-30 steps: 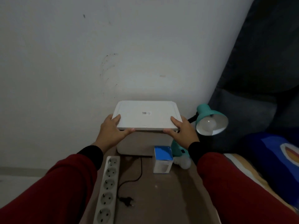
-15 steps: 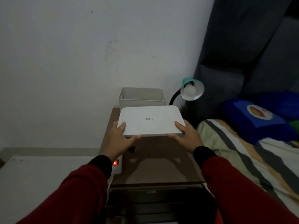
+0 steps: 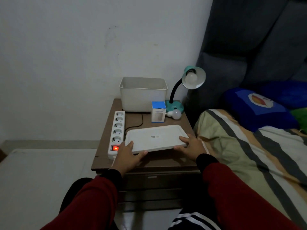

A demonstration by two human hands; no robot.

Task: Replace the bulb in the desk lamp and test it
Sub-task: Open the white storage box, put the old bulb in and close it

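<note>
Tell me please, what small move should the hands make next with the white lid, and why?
Probably lower the white lid flat onto the nightstand and let go. The left hand and right hand hold its near corners just above the top, and the desk lamp needs free hands.

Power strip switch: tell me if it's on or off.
On. The rocker switch at the near end of the power strip glows red-orange. No plug sits in any of its visible sockets.

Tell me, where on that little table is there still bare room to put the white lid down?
Bare wood shows along the nightstand front edge, between the power strip and the bed. The back is crowded: bin, bulb box, loose bulb, lamp.
</note>
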